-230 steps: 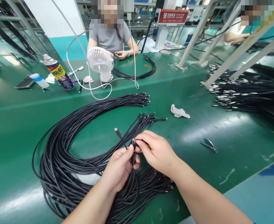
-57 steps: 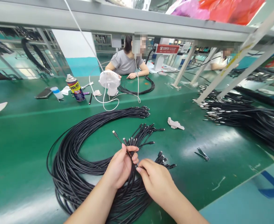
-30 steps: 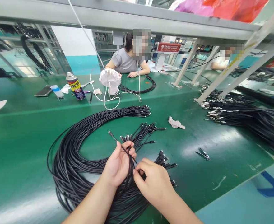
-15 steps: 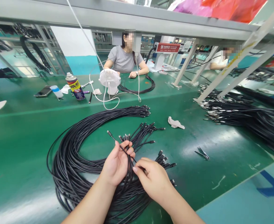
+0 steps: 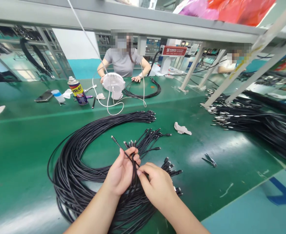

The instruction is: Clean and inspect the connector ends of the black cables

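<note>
Fingers curled, my left hand (image 5: pixel 122 170) holds several black cables, their metal-tipped plugs sticking up past the fingertips. One cable (image 5: pixel 119 144) crosses that palm at a slant with its plug pointing up and left. My right hand (image 5: pixel 156 183) pinches this same cable between thumb and forefinger, close beside the left fingers. Beneath both hands lies a big looped bundle of black cables (image 5: pixel 67 169) on the green table (image 5: pixel 18 146). More plug ends (image 5: pixel 168 165) fan out just behind my right hand.
Nail clippers (image 5: pixel 209 160) and a crumpled white scrap (image 5: pixel 182 128) lie to the right. Farther back stand a spray can (image 5: pixel 77 91) and a small white fan (image 5: pixel 113 84) with a trailing cord. Another cable pile (image 5: pixel 250 117) fills the right side. A person sits opposite, under a shelf beam (image 5: pixel 133 21).
My right hand has slid slightly up and left along the cable, nearer to my left hand. Across the table, the person has shifted left and moved their hands apart.
</note>
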Demonstrator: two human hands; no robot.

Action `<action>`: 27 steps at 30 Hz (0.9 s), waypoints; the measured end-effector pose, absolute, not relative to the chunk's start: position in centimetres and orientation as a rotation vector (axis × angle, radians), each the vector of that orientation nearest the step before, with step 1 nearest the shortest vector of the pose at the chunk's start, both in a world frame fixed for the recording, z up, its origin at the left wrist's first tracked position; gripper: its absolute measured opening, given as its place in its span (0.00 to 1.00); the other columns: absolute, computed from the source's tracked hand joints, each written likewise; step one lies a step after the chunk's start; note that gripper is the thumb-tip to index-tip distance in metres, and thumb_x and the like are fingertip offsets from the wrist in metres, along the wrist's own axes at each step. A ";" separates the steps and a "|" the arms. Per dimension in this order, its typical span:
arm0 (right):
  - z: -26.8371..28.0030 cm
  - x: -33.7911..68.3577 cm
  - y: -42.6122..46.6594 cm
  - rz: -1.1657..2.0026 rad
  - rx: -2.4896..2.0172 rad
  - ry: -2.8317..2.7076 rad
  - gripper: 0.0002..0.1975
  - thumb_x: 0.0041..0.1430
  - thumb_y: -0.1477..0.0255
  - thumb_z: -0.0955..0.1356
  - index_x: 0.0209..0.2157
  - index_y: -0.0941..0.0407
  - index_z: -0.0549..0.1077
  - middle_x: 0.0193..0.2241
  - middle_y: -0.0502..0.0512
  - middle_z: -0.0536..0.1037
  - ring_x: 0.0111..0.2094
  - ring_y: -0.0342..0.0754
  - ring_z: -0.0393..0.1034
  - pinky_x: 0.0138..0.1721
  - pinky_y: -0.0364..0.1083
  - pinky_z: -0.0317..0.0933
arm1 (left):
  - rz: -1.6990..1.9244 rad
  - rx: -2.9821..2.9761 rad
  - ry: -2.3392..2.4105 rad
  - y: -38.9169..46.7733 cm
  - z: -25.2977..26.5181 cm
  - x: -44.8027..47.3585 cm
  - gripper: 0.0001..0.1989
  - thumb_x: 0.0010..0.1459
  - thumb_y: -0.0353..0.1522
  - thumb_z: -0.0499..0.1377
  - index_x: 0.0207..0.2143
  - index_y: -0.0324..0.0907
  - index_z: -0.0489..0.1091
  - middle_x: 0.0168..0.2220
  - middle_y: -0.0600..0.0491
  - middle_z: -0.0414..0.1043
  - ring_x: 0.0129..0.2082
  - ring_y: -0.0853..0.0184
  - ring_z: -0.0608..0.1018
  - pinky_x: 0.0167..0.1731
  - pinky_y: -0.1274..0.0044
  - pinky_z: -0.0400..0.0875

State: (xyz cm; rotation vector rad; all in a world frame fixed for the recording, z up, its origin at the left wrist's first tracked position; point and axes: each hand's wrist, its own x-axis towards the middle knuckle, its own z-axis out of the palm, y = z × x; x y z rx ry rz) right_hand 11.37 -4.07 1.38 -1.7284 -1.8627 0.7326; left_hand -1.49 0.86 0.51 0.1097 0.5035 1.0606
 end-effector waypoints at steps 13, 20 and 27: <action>2.0 11.4 -4.9 0.739 -1.925 -1.991 0.08 0.52 0.74 0.65 0.22 0.55 0.74 0.23 0.48 0.74 0.22 0.41 0.63 0.26 0.42 0.48 | 1.135 0.109 0.534 1.4 0.4 -1.3 0.13 0.62 0.35 0.56 0.33 0.33 0.75 0.34 0.48 0.69 0.27 0.73 0.68 0.31 0.80 0.70; 1.5 11.7 -5.9 0.747 -1.910 -2.064 0.09 0.52 0.75 0.64 0.23 0.54 0.74 0.23 0.48 0.74 0.22 0.41 0.65 0.27 0.42 0.50 | 1.156 0.192 0.584 1.4 0.1 -1.1 0.11 0.55 0.34 0.64 0.33 0.33 0.76 0.34 0.48 0.69 0.26 0.74 0.66 0.25 0.82 0.66; 4.8 13.5 -5.3 0.958 -1.884 -2.087 0.06 0.56 0.73 0.66 0.27 0.55 0.75 0.28 0.52 0.77 0.29 0.46 0.70 0.31 0.43 0.56 | 1.198 0.364 0.686 1.3 0.5 -0.9 0.14 0.50 0.38 0.67 0.28 0.34 0.75 0.29 0.51 0.68 0.22 0.77 0.61 0.20 0.83 0.57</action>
